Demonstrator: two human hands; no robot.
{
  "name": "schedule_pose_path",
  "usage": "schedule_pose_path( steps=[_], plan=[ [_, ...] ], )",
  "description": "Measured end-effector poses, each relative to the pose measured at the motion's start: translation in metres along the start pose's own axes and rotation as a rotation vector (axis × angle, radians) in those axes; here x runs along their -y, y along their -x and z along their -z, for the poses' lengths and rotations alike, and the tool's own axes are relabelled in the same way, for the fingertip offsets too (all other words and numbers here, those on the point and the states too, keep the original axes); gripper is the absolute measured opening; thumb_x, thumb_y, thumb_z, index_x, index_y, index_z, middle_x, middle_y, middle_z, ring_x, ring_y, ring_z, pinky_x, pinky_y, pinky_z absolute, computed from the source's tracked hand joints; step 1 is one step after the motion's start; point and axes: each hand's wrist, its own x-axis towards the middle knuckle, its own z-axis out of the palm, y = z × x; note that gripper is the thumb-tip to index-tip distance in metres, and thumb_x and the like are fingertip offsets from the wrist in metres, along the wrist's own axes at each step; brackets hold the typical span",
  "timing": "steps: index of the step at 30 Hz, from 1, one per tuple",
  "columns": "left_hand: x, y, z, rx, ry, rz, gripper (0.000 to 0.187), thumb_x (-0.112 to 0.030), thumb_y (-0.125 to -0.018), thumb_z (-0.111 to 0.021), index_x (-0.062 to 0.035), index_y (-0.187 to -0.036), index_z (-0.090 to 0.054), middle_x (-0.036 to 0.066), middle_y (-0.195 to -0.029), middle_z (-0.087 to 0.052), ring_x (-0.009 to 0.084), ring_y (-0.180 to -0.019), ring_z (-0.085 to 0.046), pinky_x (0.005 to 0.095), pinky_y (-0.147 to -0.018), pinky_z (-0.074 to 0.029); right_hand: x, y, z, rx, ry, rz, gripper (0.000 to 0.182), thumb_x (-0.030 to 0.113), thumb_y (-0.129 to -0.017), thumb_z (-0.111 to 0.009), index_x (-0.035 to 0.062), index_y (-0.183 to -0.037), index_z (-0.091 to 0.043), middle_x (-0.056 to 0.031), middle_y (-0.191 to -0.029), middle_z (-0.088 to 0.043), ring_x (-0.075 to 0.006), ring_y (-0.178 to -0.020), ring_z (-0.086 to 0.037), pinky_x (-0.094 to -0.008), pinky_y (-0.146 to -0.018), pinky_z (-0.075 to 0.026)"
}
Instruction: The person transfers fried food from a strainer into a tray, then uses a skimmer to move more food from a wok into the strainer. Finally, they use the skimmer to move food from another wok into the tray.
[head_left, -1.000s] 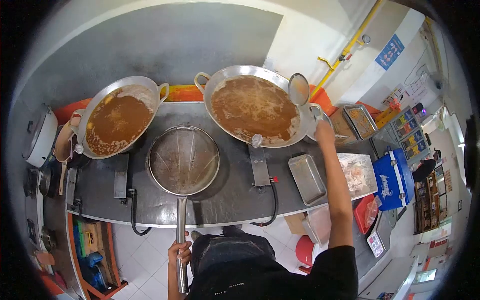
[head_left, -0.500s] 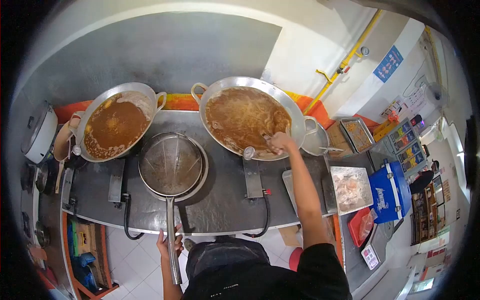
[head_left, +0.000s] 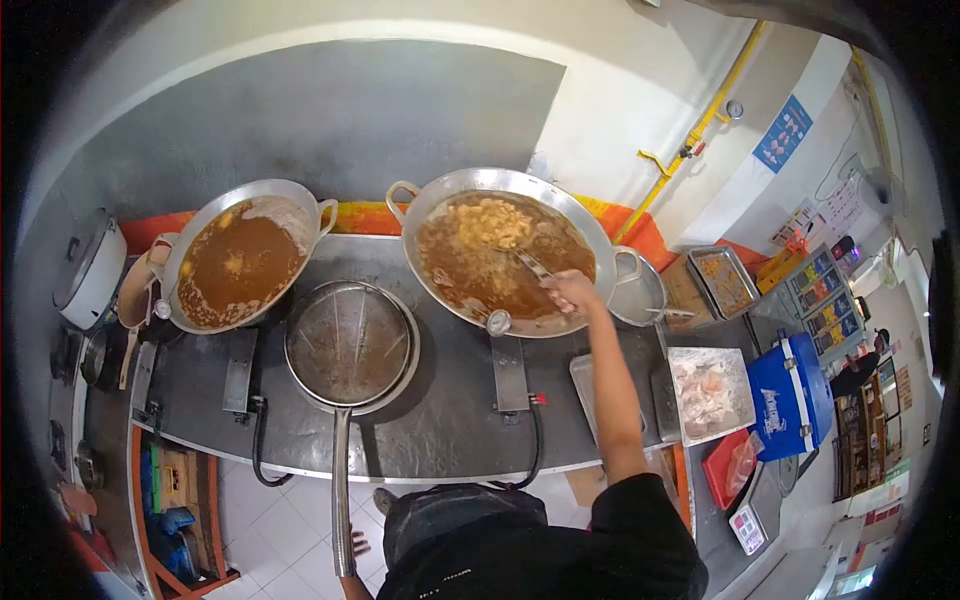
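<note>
My right hand (head_left: 572,292) is closed round the handle of a metal utensil (head_left: 531,262), whose far end reaches into the brown oil of the right wok (head_left: 458,308). Pale golden food (head_left: 492,222) floats near the middle of that oil. Low in the view, my left hand (head_left: 358,545) is beside the long handle of the strainer (head_left: 343,450), fingers apart; the handle partly hides it. The strainer's round mesh (head_left: 348,340) rests over a metal bowl on the counter. A thermometer dial (head_left: 498,322) sits at the right wok's near rim.
A second wok (head_left: 300,262) of brown oil stands at the left. On the right are a tray of floured pieces (head_left: 708,392), a blue cooler (head_left: 790,395), a red basket (head_left: 724,470) and a wire-lined tray (head_left: 724,280). A black hose (head_left: 538,435) hangs over the counter edge.
The utensil has moved up and left into the wok, and golden food now shows at the surface. My left hand has moved lower. The whole view has shifted slightly.
</note>
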Motion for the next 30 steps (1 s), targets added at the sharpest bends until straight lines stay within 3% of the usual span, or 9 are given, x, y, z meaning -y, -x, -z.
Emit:
schedule_pose_path(
  steps=[4,7,14,15,16,18,19,20,30],
  plan=[
    [0.049,0.013,0.031,-0.123,0.072,0.048,0.043,-0.044,-0.088,-0.047,-0.0070,-0.109,-0.056,0.016,-0.083,-0.062,0.0319,-0.065,-0.065,0.0467,-0.048,-0.057,0.000,0.000,0.016,0.006,0.075,-0.139,0.013,0.015,-0.086,-0.060,0.0035,-0.081,-0.058,-0.0001,-0.055,-0.046,-0.0084,-0.037,-0.037,-0.0247,-0.032,-0.026],
    [0.066,0.005,0.042,-0.048,0.138,0.077,0.044,-0.044,-0.089,-0.046,-0.0062,-0.107,-0.056,0.017,-0.082,-0.062,0.0325,-0.062,-0.064,0.0472,-0.047,-0.057,-0.016,-0.017,-0.009,-0.099,0.191,0.070,0.016,0.017,-0.087,-0.060,0.0027,-0.081,-0.059,-0.0013,-0.055,-0.050,-0.0098,-0.036,-0.042,-0.0262,-0.032,-0.029],
    [0.076,-0.035,0.068,0.119,0.351,0.066,0.045,-0.044,-0.089,-0.042,-0.0043,-0.104,-0.057,0.018,-0.079,-0.062,0.0338,-0.057,-0.063,0.0484,-0.045,-0.056,0.032,0.069,0.031,-0.141,0.567,0.035,0.015,0.018,-0.085,-0.061,0.0046,-0.077,-0.063,-0.0012,-0.053,-0.050,-0.0078,-0.033,-0.040,-0.0255,-0.031,-0.031],
    [0.084,-0.038,0.070,0.170,0.454,0.119,0.047,-0.044,-0.088,-0.042,-0.0032,-0.107,-0.056,0.020,-0.080,-0.063,0.0346,-0.057,-0.063,0.0495,-0.046,-0.056,0.022,0.052,0.036,-0.138,0.591,0.008,0.013,0.016,-0.081,-0.062,0.0043,-0.079,-0.065,-0.0089,-0.056,-0.057,-0.0183,-0.040,-0.052,-0.0330,-0.039,-0.041],
    [0.087,-0.040,0.068,0.170,0.447,0.129,0.047,-0.044,-0.088,-0.042,-0.0032,-0.107,-0.056,0.020,-0.080,-0.063,0.0346,-0.057,-0.063,0.0495,-0.046,-0.056,0.000,0.027,0.033,-0.140,0.589,-0.005,0.013,0.016,-0.081,-0.062,0.0043,-0.079,-0.065,-0.0089,-0.056,-0.057,-0.0183,-0.040,-0.052,-0.0330,-0.039,-0.041],
    [0.088,-0.042,0.067,0.163,0.198,0.093,0.047,-0.043,-0.087,-0.044,-0.0026,-0.108,-0.056,0.022,-0.080,-0.063,0.0338,-0.056,-0.063,0.0489,-0.046,-0.056,-0.037,-0.013,0.017,-0.423,1.031,0.555,0.016,0.016,-0.077,-0.063,0.0008,-0.080,-0.065,-0.0192,-0.067,-0.063,-0.0331,-0.061,-0.063,-0.0417,-0.057,-0.049],
    [0.066,-0.028,0.054,0.065,-0.068,0.084,0.049,-0.043,-0.087,-0.045,-0.0010,-0.110,-0.055,0.022,-0.080,-0.063,0.0336,-0.056,-0.063,0.0485,-0.047,-0.056,-0.030,-0.007,0.012,-0.374,0.972,0.380,0.020,0.018,-0.074,-0.063,-0.0013,-0.080,-0.064,-0.0248,-0.078,-0.063,-0.0409,-0.083,-0.061,-0.0462,-0.073,-0.048],
    [0.069,-0.035,0.062,0.204,0.061,0.068,0.052,-0.045,-0.087,-0.044,0.0000,-0.110,-0.055,0.023,-0.082,-0.063,0.0345,-0.059,-0.064,0.0500,-0.047,-0.056,-0.022,0.011,0.014,-0.376,0.969,0.378,0.020,0.018,-0.074,-0.063,-0.0013,-0.080,-0.064,-0.0248,-0.078,-0.063,-0.0409,-0.083,-0.061,-0.0462,-0.073,-0.048],
    [0.058,-0.061,0.071,0.129,-0.116,-0.051,0.036,-0.026,-0.084,-0.057,-0.0002,-0.109,-0.056,0.018,-0.080,-0.065,0.0234,-0.061,-0.063,0.0354,-0.054,-0.053,0.006,0.126,0.019,-0.704,1.163,0.292,0.016,0.014,-0.079,-0.061,0.0002,-0.086,-0.063,-0.0218,-0.086,-0.063,-0.0404,-0.085,-0.061,-0.0489,-0.076,-0.048]
  ],
)
